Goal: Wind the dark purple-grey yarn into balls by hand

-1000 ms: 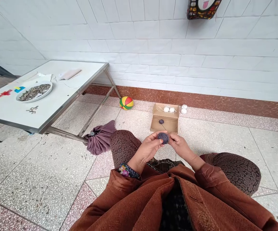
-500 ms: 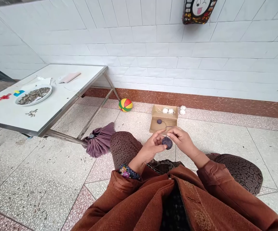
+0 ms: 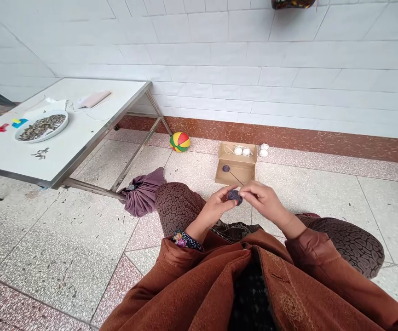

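Between the thumb and fingers of my left hand point(image 3: 218, 203) is a dark purple ball of yarn point(image 3: 233, 196). My right hand point(image 3: 261, 198) is closed in a pinch at the ball's right side, on the yarn strand. That strand runs up to a smaller purple yarn ball point(image 3: 226, 168) lying in an open cardboard box point(image 3: 242, 174) on the floor. A pair of white yarn balls point(image 3: 242, 151) rests in the box's lid part at the back. Beside the box, against the wall, sit more white yarn balls point(image 3: 263, 150).
A white-topped table point(image 3: 91, 124) stands at the left, with a plate of seeds or husks point(image 3: 43, 128) on it. A colourful ball point(image 3: 180, 142) lies near the wall. Purple cloth point(image 3: 143, 192) is bunched by the table leg. Husk bits litter the floor.
The held yarn ball has turned in my left hand, and my right hand has come closer around its side. The strand to the box now looks straighter. The view has tipped downward slightly.
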